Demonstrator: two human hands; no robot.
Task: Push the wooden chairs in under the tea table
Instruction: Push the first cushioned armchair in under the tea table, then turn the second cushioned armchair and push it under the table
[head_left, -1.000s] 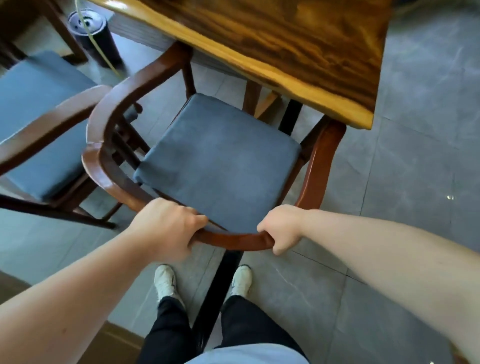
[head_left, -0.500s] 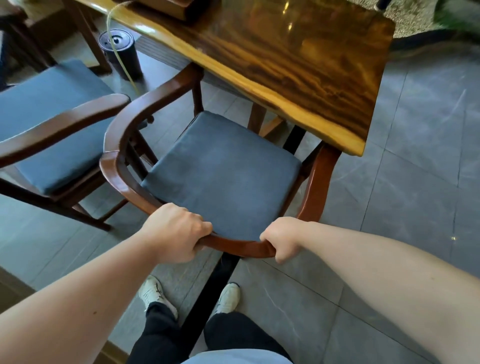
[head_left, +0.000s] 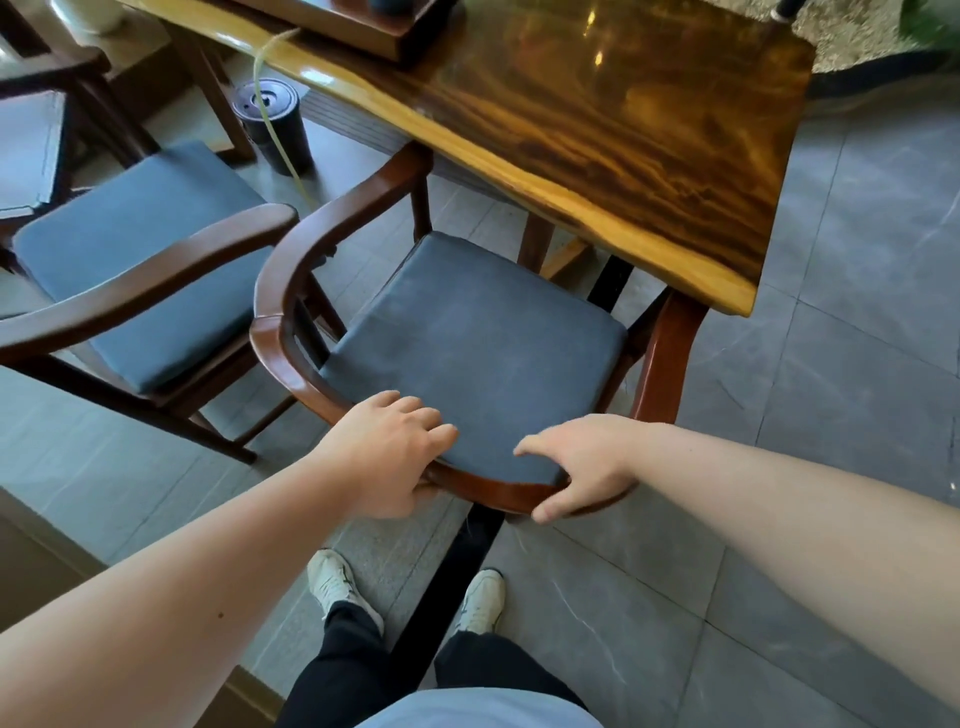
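Wooden and curved, the backrest rail (head_left: 498, 491) lies under both your hands: your left hand (head_left: 387, 457) rests on it with fingers loosely spread over the edge of the blue cushion (head_left: 467, 353), and your right hand (head_left: 582, 467) sits on it half open, thumb down the near side. That chair (head_left: 291, 291) stands with its front tucked under the glossy tabletop (head_left: 623, 130). Beside it on the left, a second chair (head_left: 140, 265) stands clear of the tabletop on the grey tiled floor (head_left: 831, 415).
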